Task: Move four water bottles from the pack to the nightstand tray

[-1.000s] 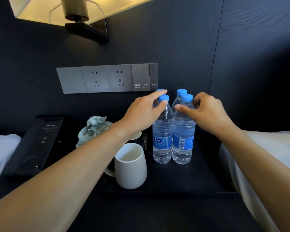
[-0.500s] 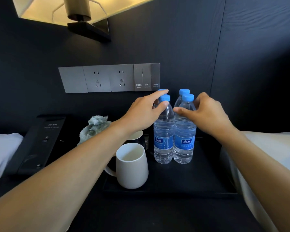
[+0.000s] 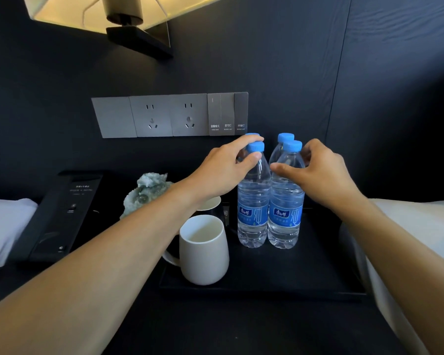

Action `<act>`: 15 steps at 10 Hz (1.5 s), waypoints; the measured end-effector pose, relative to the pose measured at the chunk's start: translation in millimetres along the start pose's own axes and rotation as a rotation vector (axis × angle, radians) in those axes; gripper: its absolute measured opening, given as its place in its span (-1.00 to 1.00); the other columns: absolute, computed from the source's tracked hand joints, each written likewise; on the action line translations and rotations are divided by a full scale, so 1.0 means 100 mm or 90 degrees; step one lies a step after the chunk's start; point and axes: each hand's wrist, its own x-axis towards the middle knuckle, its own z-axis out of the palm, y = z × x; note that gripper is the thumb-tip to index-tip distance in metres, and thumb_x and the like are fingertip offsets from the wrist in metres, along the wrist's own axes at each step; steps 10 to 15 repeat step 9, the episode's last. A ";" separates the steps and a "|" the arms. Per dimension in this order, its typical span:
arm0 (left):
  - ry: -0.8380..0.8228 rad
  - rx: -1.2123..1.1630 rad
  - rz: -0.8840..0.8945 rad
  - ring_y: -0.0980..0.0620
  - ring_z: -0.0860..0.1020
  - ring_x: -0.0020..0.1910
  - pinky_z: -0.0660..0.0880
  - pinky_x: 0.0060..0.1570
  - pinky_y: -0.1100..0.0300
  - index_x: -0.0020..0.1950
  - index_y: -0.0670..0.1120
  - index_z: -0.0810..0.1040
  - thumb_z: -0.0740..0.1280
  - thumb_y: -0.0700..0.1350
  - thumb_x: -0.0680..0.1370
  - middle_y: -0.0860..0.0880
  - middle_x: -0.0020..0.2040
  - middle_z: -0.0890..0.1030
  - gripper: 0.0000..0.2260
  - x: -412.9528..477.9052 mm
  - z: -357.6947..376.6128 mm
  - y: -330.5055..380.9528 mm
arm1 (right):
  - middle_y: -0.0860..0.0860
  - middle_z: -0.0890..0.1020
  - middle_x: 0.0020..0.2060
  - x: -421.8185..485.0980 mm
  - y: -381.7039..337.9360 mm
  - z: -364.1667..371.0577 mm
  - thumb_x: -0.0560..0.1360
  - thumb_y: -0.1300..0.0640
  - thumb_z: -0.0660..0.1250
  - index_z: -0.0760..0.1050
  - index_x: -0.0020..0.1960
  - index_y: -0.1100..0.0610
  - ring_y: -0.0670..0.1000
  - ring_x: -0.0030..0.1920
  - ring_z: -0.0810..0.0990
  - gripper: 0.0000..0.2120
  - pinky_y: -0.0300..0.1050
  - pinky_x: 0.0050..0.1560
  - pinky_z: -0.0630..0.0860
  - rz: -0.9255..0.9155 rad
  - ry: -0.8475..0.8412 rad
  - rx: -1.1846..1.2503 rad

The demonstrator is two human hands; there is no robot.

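Four clear water bottles with blue caps stand upright in a tight square on the black nightstand tray [image 3: 267, 283]. My left hand [image 3: 223, 172] pinches the neck of the front left bottle [image 3: 253, 213] just under its cap. My right hand [image 3: 323, 175] curls around the shoulder of the front right bottle [image 3: 285, 216], thumb in front and fingers behind. Of the rear left bottle [image 3: 251, 135] and the rear right bottle [image 3: 285, 137], mostly the caps show. Both front labels face me.
A white mug [image 3: 205, 254] stands on the tray's left side, with a second cup [image 3: 212, 203] behind it under my left wrist. Left of the tray are a green stone ornament [image 3: 146, 190] and a black phone console [image 3: 59, 216]. White bedding [image 3: 408, 226] lies at the right.
The front right bottle has turned so that its logo faces me instead of the barcode. Both hands stay at the bottle necks, and the bottles stand where they were.
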 end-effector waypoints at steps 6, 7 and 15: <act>0.010 -0.027 0.000 -0.12 0.62 0.06 0.65 0.11 -0.12 0.47 0.22 0.44 0.29 0.06 0.66 -0.12 0.03 0.62 -0.64 0.03 0.04 -0.02 | 0.02 0.58 -0.07 -0.04 0.00 0.09 0.25 -0.52 0.36 0.37 0.07 0.08 0.05 -0.12 0.59 -0.26 -0.03 -0.26 0.47 0.021 0.042 -0.064; 0.004 -0.015 0.007 -0.08 0.61 0.08 0.64 0.14 -0.09 0.49 0.20 0.42 0.28 0.05 0.66 -0.06 0.04 0.61 -0.63 0.02 0.07 -0.03 | 0.02 0.58 -0.06 -0.06 0.00 0.10 0.27 -0.52 0.35 0.36 0.07 0.07 0.05 -0.12 0.59 -0.27 -0.06 -0.28 0.42 0.013 0.043 -0.074; 0.102 0.086 0.015 0.01 0.48 0.16 0.48 0.21 0.09 0.51 0.21 0.41 0.33 0.05 0.60 0.00 0.13 0.46 -0.54 0.00 0.08 0.09 | -0.04 0.57 0.06 -0.12 -0.03 0.03 0.32 -0.58 0.20 0.40 0.17 0.03 0.06 0.01 0.58 -0.25 0.08 -0.03 0.54 0.040 0.043 -0.014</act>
